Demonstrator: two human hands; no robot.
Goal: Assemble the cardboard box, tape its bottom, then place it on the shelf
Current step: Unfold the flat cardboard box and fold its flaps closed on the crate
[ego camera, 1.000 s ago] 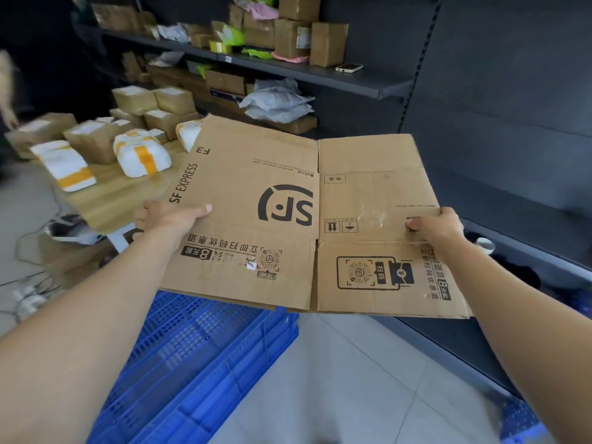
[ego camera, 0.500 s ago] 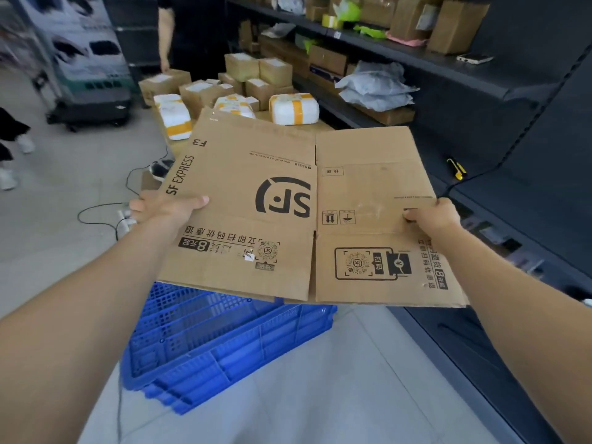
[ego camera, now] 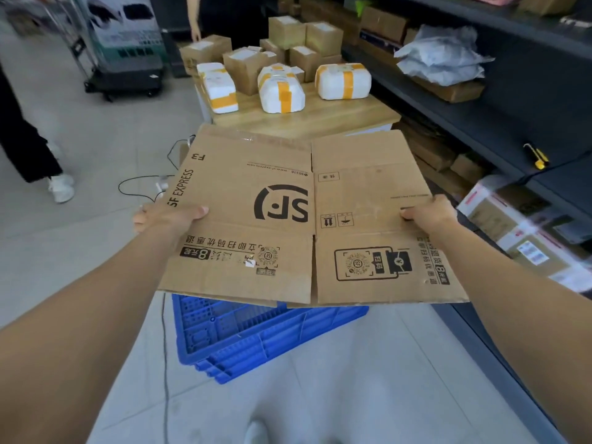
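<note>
Flattened SF Express cardboard box (ego camera: 288,219) held level between both hands, left hand (ego camera: 168,217) fingers gripped its left edge, right hand (ego camera: 431,214) fingers gripped right edge, blue crate (ego camera: 256,341) below, bench (ego camera: 307,120) beyond

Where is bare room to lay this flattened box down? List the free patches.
Free: the near strip of the wooden table, between the white taped parcels and the flat cardboard box; the grey floor left of the blue plastic crate. Crowded: the table's far end.

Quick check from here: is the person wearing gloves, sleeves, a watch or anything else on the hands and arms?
No. The left hand and right hand are bare, without gloves, rings or watch. Both forearms are uncovered up to the frame edge; no sleeve shows.
</note>
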